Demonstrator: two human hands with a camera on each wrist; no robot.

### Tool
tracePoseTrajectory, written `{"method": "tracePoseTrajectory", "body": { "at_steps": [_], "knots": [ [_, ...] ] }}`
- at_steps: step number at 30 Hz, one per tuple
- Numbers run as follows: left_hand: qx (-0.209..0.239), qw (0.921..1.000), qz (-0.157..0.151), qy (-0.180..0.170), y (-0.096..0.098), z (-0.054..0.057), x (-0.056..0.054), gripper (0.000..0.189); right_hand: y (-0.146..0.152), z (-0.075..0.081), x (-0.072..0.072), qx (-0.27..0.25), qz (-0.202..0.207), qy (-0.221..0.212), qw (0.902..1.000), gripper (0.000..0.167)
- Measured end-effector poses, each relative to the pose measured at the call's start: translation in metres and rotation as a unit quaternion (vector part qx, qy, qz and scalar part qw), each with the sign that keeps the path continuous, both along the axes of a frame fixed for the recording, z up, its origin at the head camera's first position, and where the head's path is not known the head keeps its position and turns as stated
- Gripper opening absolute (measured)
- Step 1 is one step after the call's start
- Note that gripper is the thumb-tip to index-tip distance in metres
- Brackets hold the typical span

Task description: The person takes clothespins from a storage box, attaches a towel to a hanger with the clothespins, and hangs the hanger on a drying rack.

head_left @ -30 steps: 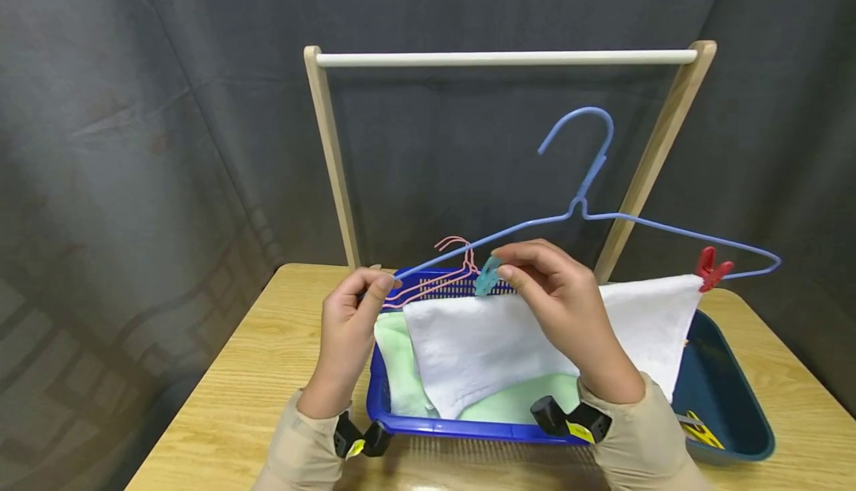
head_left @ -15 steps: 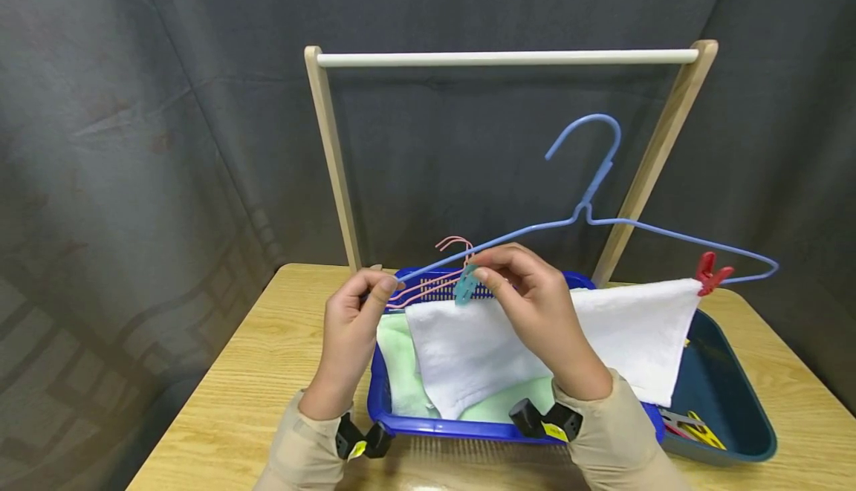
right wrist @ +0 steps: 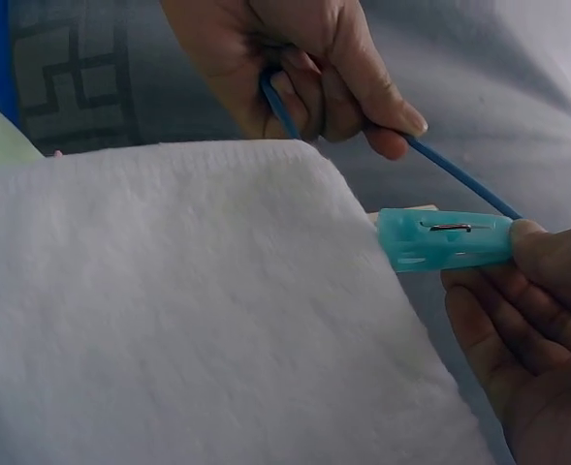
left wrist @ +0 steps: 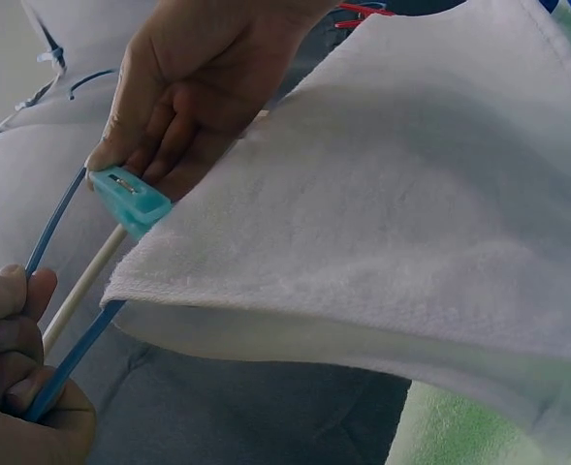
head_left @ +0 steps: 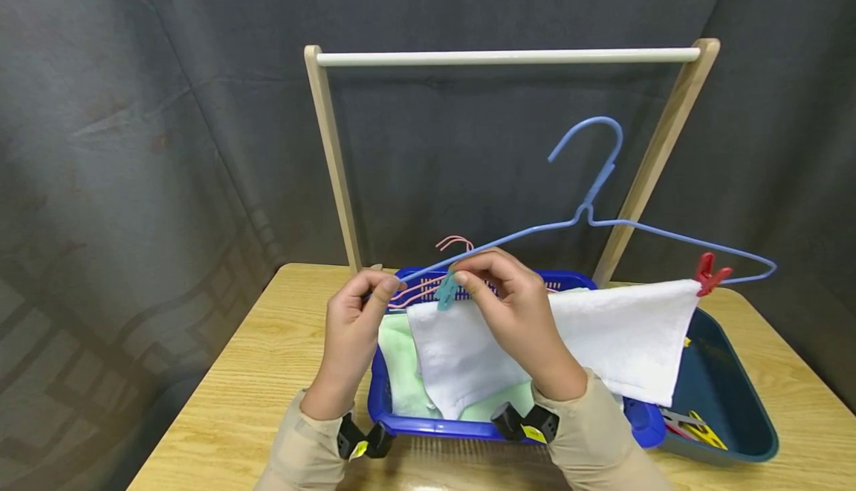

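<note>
My left hand (head_left: 354, 313) grips the left end of a blue wire hanger (head_left: 521, 235), whose hook points up. Over the hanger's lower bar hangs a white towel (head_left: 622, 327). A red clothespin (head_left: 710, 275) clamps the towel's right corner to the bar. Between thumb and fingers, my right hand (head_left: 515, 305) pinches a teal clothespin (head_left: 446, 292) at the towel's top edge, near its left end. In the right wrist view the tip of the teal clothespin (right wrist: 445, 240) meets the towel's edge; whether it clamps the bar there cannot be made out.
Beneath the towel, a blue basket (head_left: 461, 428) holds a light green cloth (head_left: 401, 365) and pink hangers (head_left: 455, 242). A dark teal bin (head_left: 749, 402) with yellow and other clothespins (head_left: 704, 431) stands at the right. Behind rises a wooden rack with a white rod (head_left: 508, 57).
My right hand has slid left along the towel's top edge with the teal clothespin, closer to my left hand. The hanger's hook has tipped slightly right and down. My left hand has barely moved.
</note>
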State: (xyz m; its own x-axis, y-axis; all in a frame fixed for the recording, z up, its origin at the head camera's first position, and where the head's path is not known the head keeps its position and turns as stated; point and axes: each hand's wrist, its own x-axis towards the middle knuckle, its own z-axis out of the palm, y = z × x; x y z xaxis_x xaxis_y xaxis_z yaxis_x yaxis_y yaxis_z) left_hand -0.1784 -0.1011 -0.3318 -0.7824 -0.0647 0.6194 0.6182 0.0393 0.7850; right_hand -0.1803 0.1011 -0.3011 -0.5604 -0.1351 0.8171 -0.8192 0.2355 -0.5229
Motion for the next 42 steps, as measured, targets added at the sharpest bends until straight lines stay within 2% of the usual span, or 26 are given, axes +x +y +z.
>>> {"method": "tracePoseTrajectory", "body": {
  "at_steps": [21,29,33,37,42],
  "knots": [
    [0.005,0.999,0.027,0.035,0.005,-0.002,0.001,0.015,-0.018,-0.008,-0.003,0.009,-0.006,0.048,0.9988,0.017],
    [0.009,0.9993,0.025,0.026,0.003,-0.003,-0.001,0.018,-0.023,-0.011,-0.006,0.025,0.007,0.058,0.998,0.004],
    [0.009,0.9993,0.02,0.03,0.003,-0.003,0.0,0.019,-0.025,-0.013,-0.007,0.041,0.007,0.073,0.9965,0.005],
    [0.008,0.9994,0.017,0.03,0.003,-0.003,-0.001,0.019,-0.027,-0.014,-0.008,0.053,0.009,0.084,0.995,0.015],
    [0.005,0.9995,0.017,0.025,0.003,-0.002,-0.001,0.019,-0.028,-0.014,-0.007,0.06,0.005,0.083,0.9948,0.015]
  ]
}}
